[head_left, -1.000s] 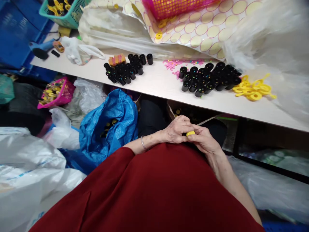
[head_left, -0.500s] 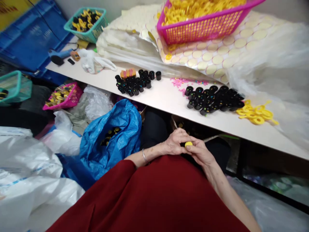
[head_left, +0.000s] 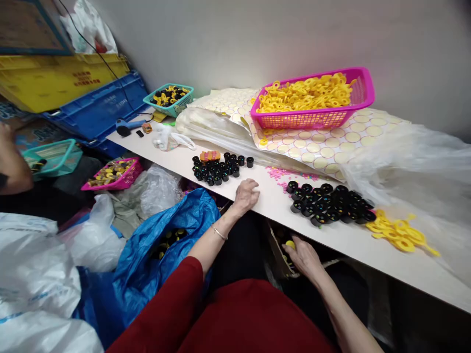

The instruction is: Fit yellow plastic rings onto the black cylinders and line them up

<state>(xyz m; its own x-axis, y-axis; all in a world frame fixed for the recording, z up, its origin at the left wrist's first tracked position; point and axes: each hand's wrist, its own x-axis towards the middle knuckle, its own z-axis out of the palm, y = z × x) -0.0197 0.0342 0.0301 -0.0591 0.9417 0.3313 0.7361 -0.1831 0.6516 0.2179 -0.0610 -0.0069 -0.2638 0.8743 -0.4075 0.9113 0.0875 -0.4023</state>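
My left hand [head_left: 246,196] hovers at the table's front edge, fingers bent and apart with nothing seen between them, just short of the left group of black cups [head_left: 217,169]. Lower down, my right hand [head_left: 303,256] holds a round yellow-topped piece [head_left: 290,244] between thumb and fingers, over a cardboard box [head_left: 276,252] below the table edge. A larger group of black cups [head_left: 327,203] stands on the right, with small pink beads [head_left: 275,173] behind and yellow ring pieces [head_left: 399,233] beside it.
A pink basket [head_left: 312,117] of yellow rings rests on printed sheets at the back. A green basket [head_left: 176,105] stands at the table's far left. An open blue bag [head_left: 147,230] lies left of my legs. Another person's arm [head_left: 13,162] shows at the left edge.
My hands have separated: the left has moved up to the table edge, the right has moved over the box, still with the yellow-topped piece. The camera view has tilted up.
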